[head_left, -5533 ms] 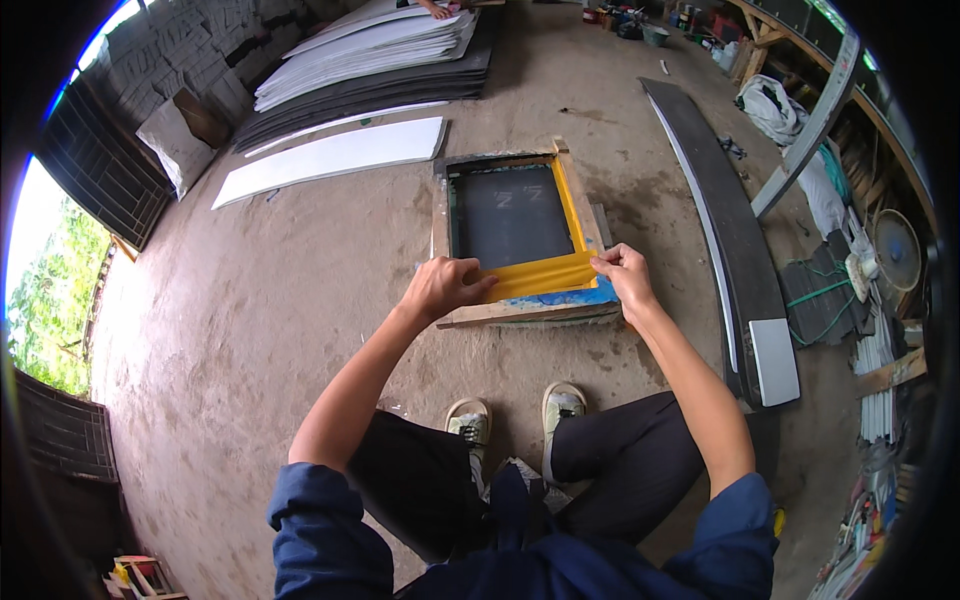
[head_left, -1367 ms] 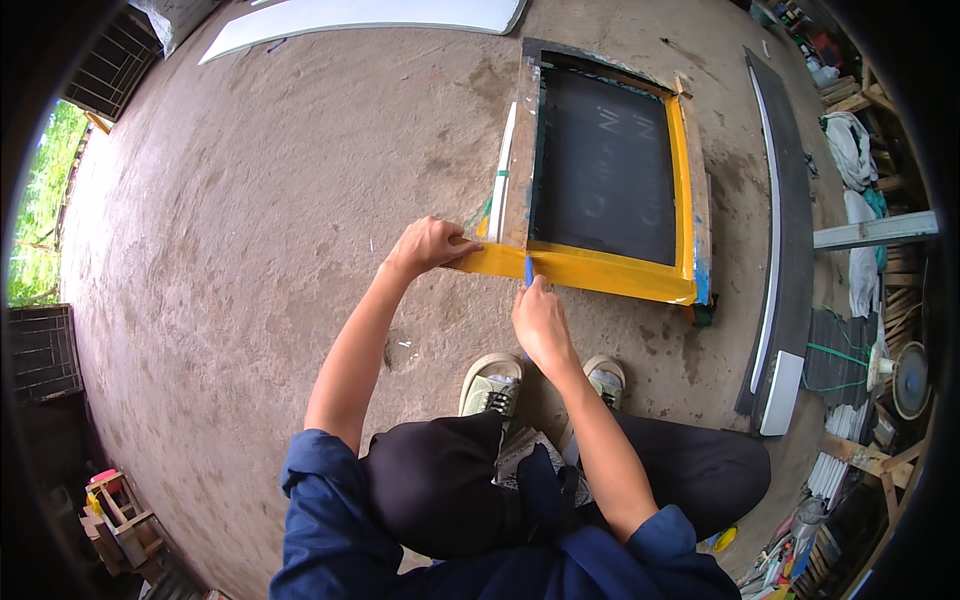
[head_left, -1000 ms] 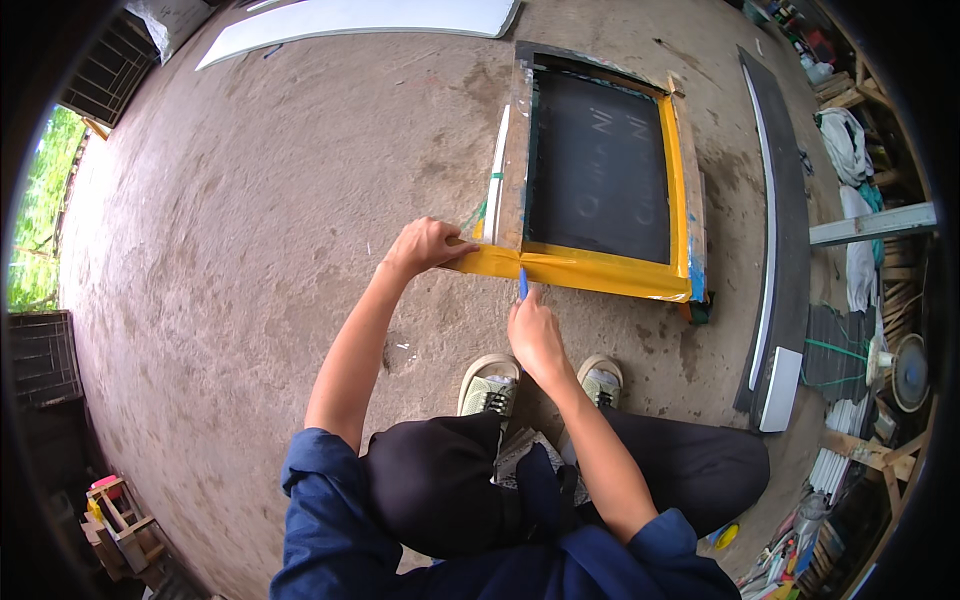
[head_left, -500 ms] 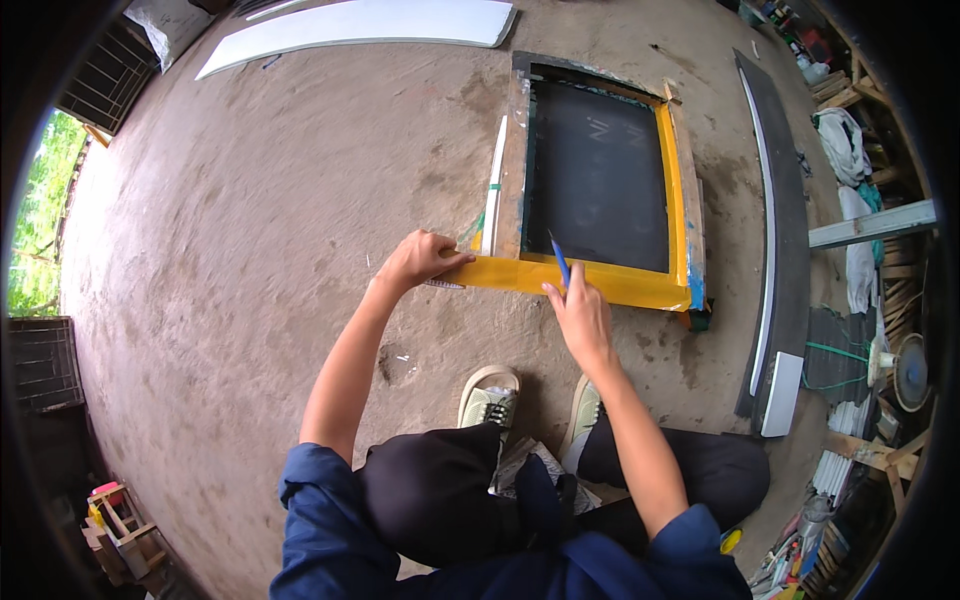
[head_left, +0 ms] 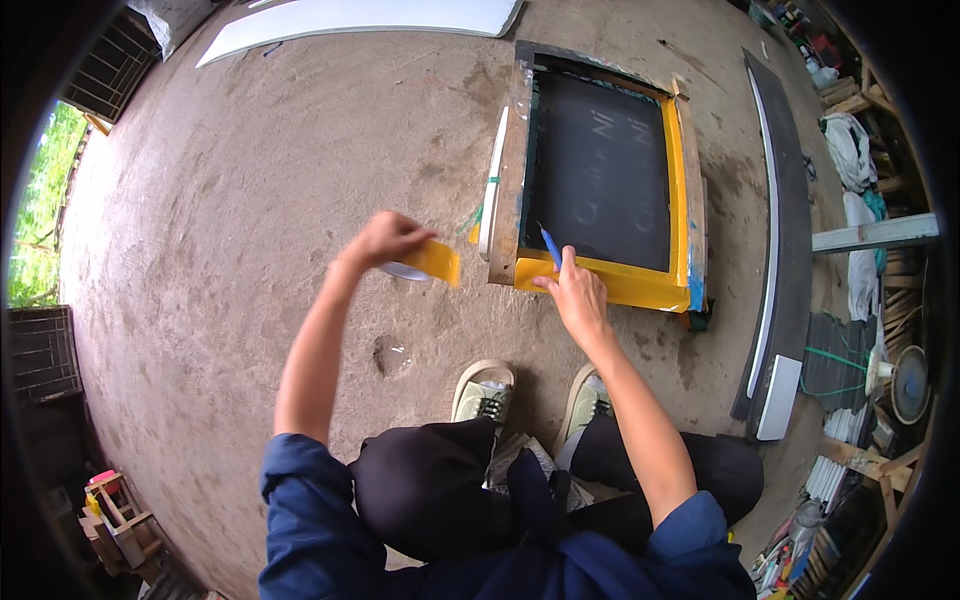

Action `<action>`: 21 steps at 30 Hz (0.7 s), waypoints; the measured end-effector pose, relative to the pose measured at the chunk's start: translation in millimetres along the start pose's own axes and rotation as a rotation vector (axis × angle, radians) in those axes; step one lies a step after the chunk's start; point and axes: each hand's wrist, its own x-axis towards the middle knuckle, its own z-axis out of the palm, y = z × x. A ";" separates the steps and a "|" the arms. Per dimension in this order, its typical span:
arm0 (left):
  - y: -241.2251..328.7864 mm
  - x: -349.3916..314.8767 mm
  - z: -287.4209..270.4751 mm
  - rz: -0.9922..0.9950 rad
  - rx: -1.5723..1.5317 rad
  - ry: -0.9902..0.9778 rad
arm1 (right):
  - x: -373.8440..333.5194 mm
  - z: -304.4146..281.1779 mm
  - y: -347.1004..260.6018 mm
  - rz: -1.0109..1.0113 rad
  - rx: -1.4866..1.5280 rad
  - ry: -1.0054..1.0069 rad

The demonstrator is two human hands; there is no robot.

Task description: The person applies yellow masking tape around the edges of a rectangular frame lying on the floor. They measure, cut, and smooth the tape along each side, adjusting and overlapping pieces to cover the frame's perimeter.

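Note:
My left hand (head_left: 388, 238) is closed on a roll of yellow tape, slightly blurred; a short loose tail of yellow tape (head_left: 440, 262) hangs from it, apart from the frame. A pale round edge of the roll shows below my fingers. In my right hand (head_left: 578, 296) is a slim blue pen-like tool (head_left: 551, 246) with a thin dark point, aimed up and left. My right fingertips rest by the left end of the yellow tape strip (head_left: 620, 283) on the near side of a wooden frame (head_left: 509, 190). Inside it is a dark screen panel (head_left: 600, 170) with faint lettering; tape also lines its right side.
Left of the frame stands a narrow white strip (head_left: 493, 185) with a green band. A long white panel (head_left: 360, 30) lies at the back. Along the right are a long dark board (head_left: 765, 230), a metal bar (head_left: 875, 235) and a fan (head_left: 908, 385).
The tape, earlier one stretch from my left hand to the frame, is now parted. My left hand has moved up and left with the loose tail; my right hand stays near the frame.

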 end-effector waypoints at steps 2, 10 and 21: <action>-24.2 -24.4 -37.9 0.037 0.074 0.131 | 0.9 -4.2 -2.6 0.020 -0.026 0.001; -69.4 -67.8 -7.9 0.292 -0.306 0.618 | 13.6 21.3 -76.2 -0.079 0.599 -0.090; -99.8 -39.2 134.5 -0.004 0.391 0.610 | 43.6 192.1 -131.3 0.190 0.542 -0.417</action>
